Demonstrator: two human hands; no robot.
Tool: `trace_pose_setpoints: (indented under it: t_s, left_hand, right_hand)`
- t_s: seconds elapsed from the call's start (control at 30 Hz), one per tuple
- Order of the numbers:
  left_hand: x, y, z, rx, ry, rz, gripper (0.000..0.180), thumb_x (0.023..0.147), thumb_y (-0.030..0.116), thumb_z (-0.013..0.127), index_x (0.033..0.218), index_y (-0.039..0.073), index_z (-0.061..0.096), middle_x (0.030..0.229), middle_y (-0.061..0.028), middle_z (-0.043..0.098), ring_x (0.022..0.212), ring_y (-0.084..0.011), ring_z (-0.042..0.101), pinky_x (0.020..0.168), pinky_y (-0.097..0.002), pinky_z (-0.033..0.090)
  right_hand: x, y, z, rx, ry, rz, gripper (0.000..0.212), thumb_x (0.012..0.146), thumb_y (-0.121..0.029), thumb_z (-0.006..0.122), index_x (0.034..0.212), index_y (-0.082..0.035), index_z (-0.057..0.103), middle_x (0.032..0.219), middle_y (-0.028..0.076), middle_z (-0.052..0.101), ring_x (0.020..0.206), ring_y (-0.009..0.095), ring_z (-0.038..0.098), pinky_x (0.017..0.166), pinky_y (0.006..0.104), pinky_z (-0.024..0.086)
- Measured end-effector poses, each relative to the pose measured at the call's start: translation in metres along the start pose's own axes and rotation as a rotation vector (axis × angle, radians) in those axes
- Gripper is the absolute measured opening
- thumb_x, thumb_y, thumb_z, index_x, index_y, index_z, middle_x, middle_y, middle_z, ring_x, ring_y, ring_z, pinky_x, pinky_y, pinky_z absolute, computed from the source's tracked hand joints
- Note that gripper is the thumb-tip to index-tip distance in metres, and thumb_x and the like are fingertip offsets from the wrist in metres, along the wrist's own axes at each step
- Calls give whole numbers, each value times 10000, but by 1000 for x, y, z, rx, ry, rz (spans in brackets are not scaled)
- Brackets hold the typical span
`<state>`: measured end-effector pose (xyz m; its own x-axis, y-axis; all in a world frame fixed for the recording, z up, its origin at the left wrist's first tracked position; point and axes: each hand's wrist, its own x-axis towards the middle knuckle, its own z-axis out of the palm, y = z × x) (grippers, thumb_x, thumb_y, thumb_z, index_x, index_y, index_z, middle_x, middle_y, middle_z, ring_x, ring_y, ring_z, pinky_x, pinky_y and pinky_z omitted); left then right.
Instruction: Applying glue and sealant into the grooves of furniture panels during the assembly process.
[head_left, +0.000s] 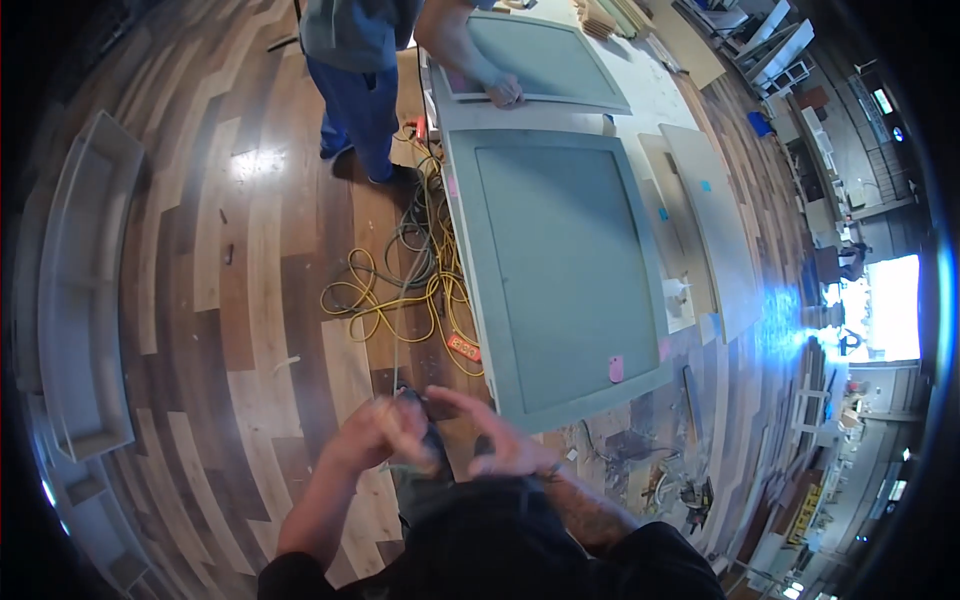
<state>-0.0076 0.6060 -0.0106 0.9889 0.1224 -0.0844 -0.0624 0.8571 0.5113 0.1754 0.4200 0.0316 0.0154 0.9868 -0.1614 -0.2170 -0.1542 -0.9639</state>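
My left hand (pixel 385 432) is raised in front of my body, smeared by motion, so its grip is unclear. Close beside it, my right hand (pixel 505 440) has thumb and fingers apart with nothing between them. Neither hand touches the grey-green framed panel (pixel 560 270), which lies flat on the table just ahead and to the right. A pink tag (pixel 616 368) sticks to the panel's near right corner. Farther off lies a second grey-green panel (pixel 545 62), and a co-worker's hand (pixel 505 92) rests at its near edge.
Yellow extension cords (pixel 372 312) and a red power strip (pixel 463 346) lie on the wood-plank floor left of the table. A small white bottle (pixel 676 288) and plain boards (pixel 715 235) sit right of the panel. A long open cabinet box (pixel 92 280) stands far left.
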Motion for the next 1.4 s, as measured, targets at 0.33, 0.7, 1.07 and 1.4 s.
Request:
trace_pose_setpoints:
  t_s: [0.33, 0.7, 1.07, 1.4]
  left_hand:
    - [81, -112, 208, 251, 125, -132, 460, 1091, 307, 554, 1503, 113, 487, 1244, -26, 595, 1006, -139, 604, 854, -302, 521]
    - [113, -113, 82, 1503, 398, 28, 541, 956, 243, 702, 1438, 55, 544, 1370, -223, 585, 1287, -395, 563, 1075, -436, 469]
    - [229, -73, -27, 2303, -112, 112, 649, 937, 389, 708, 1515, 202, 478, 1554, -66, 472, 1504, -261, 364, 1278, -552, 182]
    - [404, 71, -87, 2713, -763, -25, 459, 1013, 308, 548, 1448, 165, 522, 1211, -104, 625, 1157, -299, 596, 1040, -483, 442]
  right_hand:
    - [-173, -17, -41, 63, 492, 79, 426, 1080, -119, 488, 1479, -10, 386, 1225, 150, 671, 718, 157, 706, 545, 253, 538]
    - [-232, -41, -123, -151, 854, 432, 250, 1037, -177, 586, 1232, -29, 635, 1030, 32, 764, 497, 54, 496, 458, 225, 393]
    - [-213, 33, -47, 215, 1009, 585, 248, 1075, -180, 564, 1266, -27, 530, 1114, 85, 751, 492, 36, 435, 438, 196, 349]
    - [-175, -6, -77, 392, 1068, 527, 423, 1085, -167, 529, 1467, -12, 439, 1264, 149, 687, 640, 68, 598, 501, 185, 411]
